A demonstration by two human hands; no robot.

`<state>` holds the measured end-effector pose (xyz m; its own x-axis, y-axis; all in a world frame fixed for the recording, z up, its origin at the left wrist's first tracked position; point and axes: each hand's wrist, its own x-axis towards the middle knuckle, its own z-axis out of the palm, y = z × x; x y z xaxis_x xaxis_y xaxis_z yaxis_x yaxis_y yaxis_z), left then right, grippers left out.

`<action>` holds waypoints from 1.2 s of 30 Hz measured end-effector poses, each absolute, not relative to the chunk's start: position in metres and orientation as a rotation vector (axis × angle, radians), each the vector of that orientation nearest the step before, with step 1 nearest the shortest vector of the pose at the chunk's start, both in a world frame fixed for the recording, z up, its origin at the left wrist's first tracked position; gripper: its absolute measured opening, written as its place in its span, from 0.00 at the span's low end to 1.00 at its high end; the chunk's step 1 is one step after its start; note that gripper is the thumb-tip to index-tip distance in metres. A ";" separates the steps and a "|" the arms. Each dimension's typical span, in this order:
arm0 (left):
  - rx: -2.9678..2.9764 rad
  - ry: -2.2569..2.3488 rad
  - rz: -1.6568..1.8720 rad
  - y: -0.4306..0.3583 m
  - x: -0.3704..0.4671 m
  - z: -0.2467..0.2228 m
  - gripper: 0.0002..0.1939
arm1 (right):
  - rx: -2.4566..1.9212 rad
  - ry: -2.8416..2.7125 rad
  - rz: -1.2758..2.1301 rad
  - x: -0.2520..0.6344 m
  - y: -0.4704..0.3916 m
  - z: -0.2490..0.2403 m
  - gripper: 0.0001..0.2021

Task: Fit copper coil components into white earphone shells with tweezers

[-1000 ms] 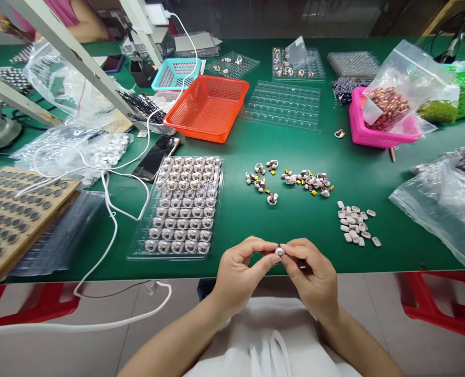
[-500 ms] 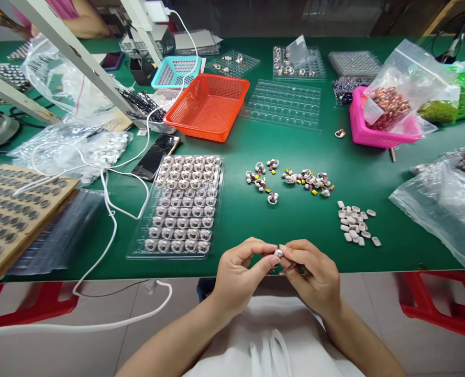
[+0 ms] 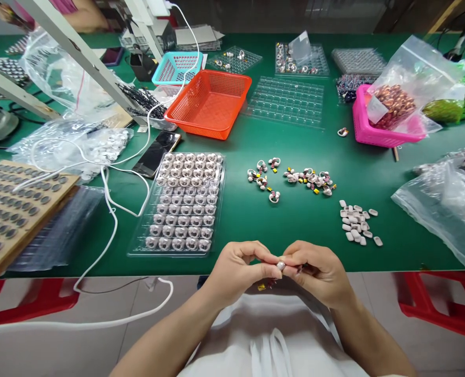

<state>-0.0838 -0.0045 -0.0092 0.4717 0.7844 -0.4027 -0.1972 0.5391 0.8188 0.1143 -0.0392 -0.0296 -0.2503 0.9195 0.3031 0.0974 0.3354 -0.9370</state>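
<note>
A small pale, shiny earphone part (image 3: 281, 265) is pinched between the fingertips of both hands at the table's front edge. My left hand (image 3: 238, 271) closes thumb and forefinger on its left side; my right hand (image 3: 322, 272) grips it from the right. Below the left fingers hangs a yellow tab (image 3: 261, 287), seemingly belonging to the same part. Fingers cover much of the piece. Beyond the hands lie similar curved parts with yellow tabs in a left cluster (image 3: 262, 180) and a right cluster (image 3: 311, 180). Small light-grey caps (image 3: 356, 224) are heaped further right.
A clear tray (image 3: 181, 201) filled with rounded parts sits left of the hands, near a white cable (image 3: 114, 225) and a phone (image 3: 157, 154). Behind are an orange basket (image 3: 209, 107), an unfilled tray (image 3: 287, 102) and a pink basket (image 3: 387, 137). Another person's arm (image 3: 85, 18) shows top left.
Both hands have lowered slightly and turned the part between the fingertips. The yellow tab now shows under the left fingers. The whole view has shifted a little.
</note>
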 end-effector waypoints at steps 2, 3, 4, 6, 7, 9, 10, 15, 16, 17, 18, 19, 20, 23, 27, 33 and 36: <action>0.725 0.848 0.633 -0.003 -0.084 -0.008 0.07 | -0.911 -1.622 1.069 0.114 -0.039 -0.028 0.05; 0.709 0.843 0.609 -0.002 -0.084 -0.008 0.08 | -0.898 -1.624 1.076 0.114 -0.040 -0.028 0.04; 0.696 0.843 0.587 -0.001 -0.083 -0.008 0.09 | -0.886 -1.627 1.083 0.114 -0.040 -0.027 0.04; 0.662 0.840 0.550 -0.001 -0.083 -0.008 0.10 | -0.873 -1.636 1.101 0.113 -0.040 -0.027 0.04; 0.647 0.837 0.538 -0.001 -0.083 -0.009 0.11 | -0.872 -1.641 1.111 0.113 -0.041 -0.027 0.05; 0.629 0.834 0.522 -0.001 -0.083 -0.010 0.12 | -0.879 -1.648 1.120 0.113 -0.042 -0.029 0.05; 0.628 0.836 0.517 -0.002 -0.083 -0.011 0.12 | -0.884 -1.649 1.120 0.112 -0.043 -0.029 0.05; 0.646 0.850 0.516 -0.003 -0.083 -0.015 0.13 | -0.909 -1.658 1.107 0.112 -0.043 -0.032 0.04; 0.654 0.850 0.521 -0.002 -0.083 -0.016 0.13 | -0.914 -1.662 1.107 0.112 -0.043 -0.031 0.04; 0.662 0.847 0.527 -0.001 -0.083 -0.016 0.14 | -0.922 -1.666 1.106 0.113 -0.042 -0.030 0.04; 0.665 0.838 0.532 0.000 -0.083 -0.015 0.14 | -0.935 -1.670 1.105 0.113 -0.040 -0.028 0.04; 0.665 0.827 0.536 0.002 -0.083 -0.015 0.15 | -0.953 -1.678 1.104 0.114 -0.039 -0.027 0.05; 0.663 0.814 0.534 0.004 -0.084 -0.014 0.17 | -0.976 -1.689 1.094 0.114 -0.037 -0.025 0.05; 0.695 0.795 0.485 0.009 -0.088 -0.011 0.19 | -1.054 -1.746 1.023 0.116 -0.034 -0.021 0.05; 0.812 0.827 0.451 0.012 -0.092 -0.009 0.14 | -1.067 -1.822 0.856 0.118 -0.035 -0.020 0.09; 0.787 0.749 0.402 0.007 -0.090 -0.007 0.15 | -0.901 -1.945 0.743 0.120 -0.033 -0.024 0.16; 0.793 0.701 0.350 0.008 -0.088 -0.007 0.14 | -0.813 -1.996 0.749 0.120 -0.031 -0.024 0.16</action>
